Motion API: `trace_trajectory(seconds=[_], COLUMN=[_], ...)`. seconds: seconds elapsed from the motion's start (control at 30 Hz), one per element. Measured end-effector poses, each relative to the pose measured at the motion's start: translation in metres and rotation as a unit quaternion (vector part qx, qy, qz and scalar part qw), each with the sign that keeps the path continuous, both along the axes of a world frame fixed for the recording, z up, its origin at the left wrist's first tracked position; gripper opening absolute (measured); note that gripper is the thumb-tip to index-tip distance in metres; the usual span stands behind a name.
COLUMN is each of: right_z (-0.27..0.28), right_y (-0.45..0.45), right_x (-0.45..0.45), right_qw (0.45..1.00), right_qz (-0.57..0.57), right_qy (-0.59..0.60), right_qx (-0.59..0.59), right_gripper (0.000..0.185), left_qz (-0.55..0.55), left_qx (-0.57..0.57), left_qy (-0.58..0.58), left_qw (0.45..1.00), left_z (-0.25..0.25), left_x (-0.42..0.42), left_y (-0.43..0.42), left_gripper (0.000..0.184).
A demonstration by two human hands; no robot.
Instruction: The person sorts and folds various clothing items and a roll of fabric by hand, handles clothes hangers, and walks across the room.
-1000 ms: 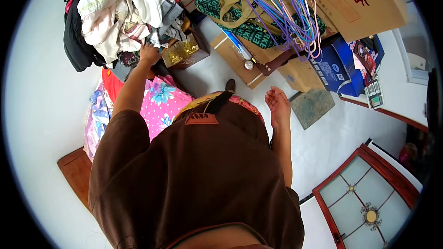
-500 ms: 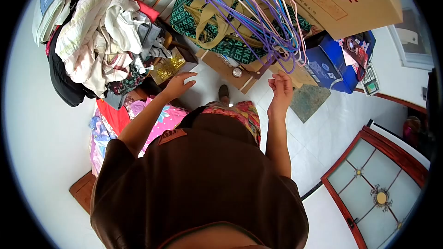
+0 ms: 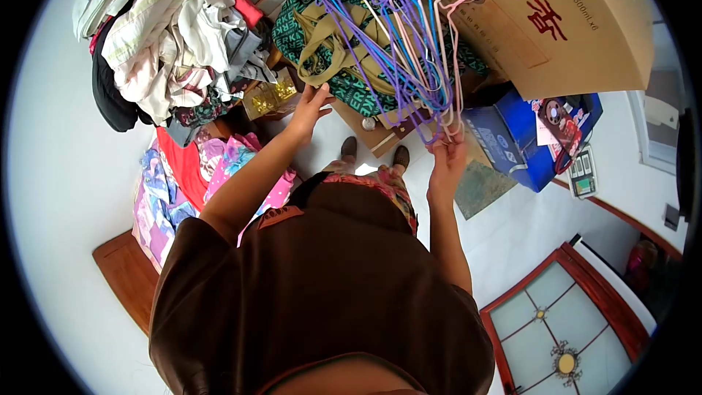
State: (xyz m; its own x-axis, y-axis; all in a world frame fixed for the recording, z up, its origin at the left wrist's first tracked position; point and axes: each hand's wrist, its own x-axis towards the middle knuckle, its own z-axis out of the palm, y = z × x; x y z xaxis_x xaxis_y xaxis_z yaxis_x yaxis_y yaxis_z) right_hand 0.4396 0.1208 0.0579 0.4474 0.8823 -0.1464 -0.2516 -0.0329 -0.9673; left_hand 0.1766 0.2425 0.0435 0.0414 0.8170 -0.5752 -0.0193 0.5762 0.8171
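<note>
A tangled heap of purple, blue and pale pink clothes hangers [image 3: 409,36] lies over a green patterned bag [image 3: 355,95] with tan handles. My right hand [image 3: 447,157] is at the near ends of the hangers, its fingers closed around some of them; how many it holds is hidden. My left hand [image 3: 311,111] is beside the bag's near left side, just below a tan handle. Its thumb and fingers are apart, with nothing in them.
A pile of folded and loose clothes [image 3: 172,51] stands at the left, above a pink and floral cloth [image 3: 256,168]. To the right are a large cardboard box [image 3: 563,36], a blue box [image 3: 512,139] and a glass-paned door [image 3: 556,322].
My right hand has gone from just short of the hangers to closing on their near ends. My left hand has moved forward and right, toward the bag. The view has tilted slightly.
</note>
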Motion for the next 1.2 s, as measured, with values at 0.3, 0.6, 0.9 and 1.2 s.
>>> trace_trajectory(seconds=[0.3,0.6,0.9,1.2], right_z=[0.021,0.015,0.015,0.019], right_y=[0.010,0.019,0.029,-0.010], right_x=[0.036,0.052,0.050,0.032], right_qw=[0.989,0.971,0.965,0.977], right_qz=[0.143,0.224,0.244,0.205], right_qy=[-0.024,-0.026,-0.004,-0.022], right_qx=[-0.034,-0.076,-0.098,-0.056], right_gripper=[0.023,0.024,0.023,0.041], left_qz=[0.042,-0.037,0.010,0.159], left_qx=[0.018,0.046,0.043,-0.024], left_qy=[0.000,-0.021,-0.073,0.008], left_qw=[0.999,0.998,0.996,0.987], left_z=[-0.001,0.015,-0.009,-0.068], left_x=[0.053,0.074,0.034,-0.033], left_y=[-0.014,-0.079,-0.173,-0.340], left_gripper=[0.084,0.060,0.051,0.049])
